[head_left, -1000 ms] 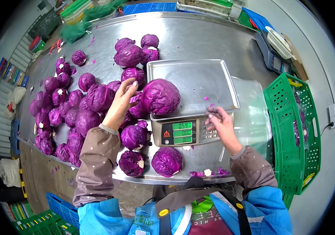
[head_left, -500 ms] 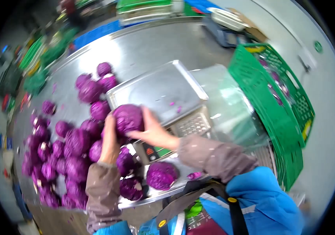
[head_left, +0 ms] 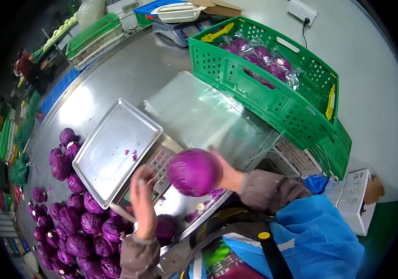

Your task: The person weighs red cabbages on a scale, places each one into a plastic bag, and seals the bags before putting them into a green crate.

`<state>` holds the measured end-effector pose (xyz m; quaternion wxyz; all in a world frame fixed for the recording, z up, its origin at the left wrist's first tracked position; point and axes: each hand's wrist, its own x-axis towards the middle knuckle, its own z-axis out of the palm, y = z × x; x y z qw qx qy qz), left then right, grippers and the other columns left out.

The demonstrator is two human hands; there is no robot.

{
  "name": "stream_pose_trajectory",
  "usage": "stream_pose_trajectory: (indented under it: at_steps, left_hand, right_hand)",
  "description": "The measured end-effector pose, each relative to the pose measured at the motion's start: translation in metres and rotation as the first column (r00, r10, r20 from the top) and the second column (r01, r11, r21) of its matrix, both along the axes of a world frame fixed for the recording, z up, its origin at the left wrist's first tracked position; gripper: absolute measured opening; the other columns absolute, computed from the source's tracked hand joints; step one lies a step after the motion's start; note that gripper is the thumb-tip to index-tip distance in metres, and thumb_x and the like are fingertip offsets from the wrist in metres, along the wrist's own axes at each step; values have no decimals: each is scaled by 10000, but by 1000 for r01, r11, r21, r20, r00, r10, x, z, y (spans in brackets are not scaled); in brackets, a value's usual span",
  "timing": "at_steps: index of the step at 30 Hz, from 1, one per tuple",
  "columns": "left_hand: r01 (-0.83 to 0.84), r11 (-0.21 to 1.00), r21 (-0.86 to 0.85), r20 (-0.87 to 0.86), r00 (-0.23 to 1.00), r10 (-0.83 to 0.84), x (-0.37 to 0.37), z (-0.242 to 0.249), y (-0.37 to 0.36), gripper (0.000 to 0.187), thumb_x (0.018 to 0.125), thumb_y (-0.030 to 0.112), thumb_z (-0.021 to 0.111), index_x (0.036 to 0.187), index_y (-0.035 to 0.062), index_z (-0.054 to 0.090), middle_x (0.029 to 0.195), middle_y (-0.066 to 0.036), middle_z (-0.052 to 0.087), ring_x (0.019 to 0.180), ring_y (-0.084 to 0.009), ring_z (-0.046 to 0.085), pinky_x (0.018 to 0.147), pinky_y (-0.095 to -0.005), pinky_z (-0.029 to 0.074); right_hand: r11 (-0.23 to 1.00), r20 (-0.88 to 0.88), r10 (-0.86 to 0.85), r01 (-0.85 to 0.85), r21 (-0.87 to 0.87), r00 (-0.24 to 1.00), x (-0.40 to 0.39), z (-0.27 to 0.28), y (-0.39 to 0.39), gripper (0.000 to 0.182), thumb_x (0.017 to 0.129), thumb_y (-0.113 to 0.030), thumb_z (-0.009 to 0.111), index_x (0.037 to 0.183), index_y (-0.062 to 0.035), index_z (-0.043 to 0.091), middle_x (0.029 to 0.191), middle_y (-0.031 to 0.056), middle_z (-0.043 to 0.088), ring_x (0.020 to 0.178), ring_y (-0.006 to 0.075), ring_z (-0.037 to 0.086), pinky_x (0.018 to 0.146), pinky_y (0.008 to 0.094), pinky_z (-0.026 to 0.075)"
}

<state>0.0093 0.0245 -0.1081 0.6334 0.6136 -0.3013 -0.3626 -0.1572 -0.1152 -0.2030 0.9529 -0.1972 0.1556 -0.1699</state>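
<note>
A round red cabbage (head_left: 193,173) sits in my right hand (head_left: 229,176), whose fingers are partly hidden behind it. My left hand (head_left: 143,202) is off the cabbage, fingers apart and slightly blurred, beside the keypad (head_left: 162,166) of a weighing scale. Purple leaf scraps lie on the scale's metal pan (head_left: 117,151). Left of the scale, many red cabbages (head_left: 80,244) are heaped on the steel table (head_left: 134,69). Another cabbage (head_left: 165,229) lies close to my left wrist.
Transparent plastic bags (head_left: 194,109) lie flat beyond the scale. A green crate (head_left: 264,107) with wrapped red cabbages (head_left: 266,60) stands at the right. A second scale (head_left: 180,32) sits at the back. A person (head_left: 29,69) is far off at the left.
The cabbage, held between both hands over the scale, has moved right into my right hand alone. My left hand has let go. The view has turned right, showing more of the green crate.
</note>
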Motion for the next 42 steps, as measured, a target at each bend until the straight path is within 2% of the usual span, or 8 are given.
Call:
stream_pose_trajectory:
  at_steps: [5, 13, 19, 21, 23, 26, 34, 42]
  left_hand:
    - [348, 919, 186, 447, 803, -395, -78, -78, -100, 241, 820, 141, 570, 1014, 1, 588, 914, -148, 610, 862, -237, 592, 720, -316, 475]
    - [-21, 830, 557, 829, 73, -555, -134, -148, -150, 286, 672, 24, 590, 933, 22, 472, 869, -116, 502, 828, -268, 558, 599, -352, 501]
    - [-79, 928, 364, 923, 163, -348, -124, -178, -146, 206, 749, 73, 525, 947, 78, 470, 879, -83, 515, 771, -263, 576, 544, -374, 482]
    - [-57, 945, 322, 905, 310, -290, -102, -160, -153, 162, 795, 103, 496, 957, 96, 486, 789, -132, 572, 622, -305, 594, 517, -418, 461]
    - [-157, 983, 99, 829, 559, 6, -86, -93, -168, 178, 795, 107, 499, 973, 102, 511, 710, -130, 578, 613, -314, 590, 503, -422, 451]
    - [107, 791, 602, 790, 69, -610, -64, -149, -144, 200, 786, 104, 510, 979, 133, 554, 690, -95, 595, 610, -292, 596, 528, -410, 463]
    - [103, 982, 156, 390, 907, -157, -105, -67, -145, 188, 881, 148, 517, 926, 2, 625, 608, -57, 572, 536, -109, 477, 503, -258, 385]
    - [213, 974, 78, 515, 828, -223, -152, -28, -95, 172, 844, 107, 559, 980, 15, 610, 697, -155, 598, 565, -195, 578, 545, -293, 446]
  right_hand:
    - [534, -228, -361, 0, -845, 904, -160, 13, -9, 640, 809, -341, 600, 1331, -136, 291, 1351, 60, 374, 1274, 218, 308, 1088, 439, 107]
    - [-5, -656, -519, -770, -638, 548, -277, 0, -25, 528, 862, -480, 410, 1318, -222, 349, 1369, 15, 361, 1315, 194, 210, 1063, 507, 11]
    - [596, -558, -258, -325, -735, 789, -281, -22, -46, 511, 901, -447, 347, 1301, -131, 371, 1328, 65, 407, 1272, 228, 303, 1080, 444, 102]
    - [967, -161, -172, 198, 162, 972, -264, -2, -54, 565, 898, -474, 338, 1304, -81, 354, 1307, 113, 418, 1229, 247, 369, 1059, 428, 217]
    - [952, -291, -142, 211, 220, 946, -240, 32, -64, 593, 886, -485, 357, 1309, -70, 344, 1306, 145, 408, 1208, 264, 396, 1025, 435, 291]
    - [998, -142, 23, -13, 68, 990, -210, 44, -64, 596, 876, -463, 382, 1321, -70, 331, 1314, 148, 394, 1202, 260, 402, 1021, 414, 304]
    - [994, -72, -83, 78, -78, 994, -122, 21, -74, 514, 903, -393, 410, 1325, -111, 324, 1265, 75, 428, 1155, 179, 430, 979, 336, 354]
    - [978, -450, -7, -88, -190, 893, -134, 37, -38, 535, 885, -430, 460, 1257, -68, 327, 1152, 110, 469, 893, 198, 581, 586, 312, 528]
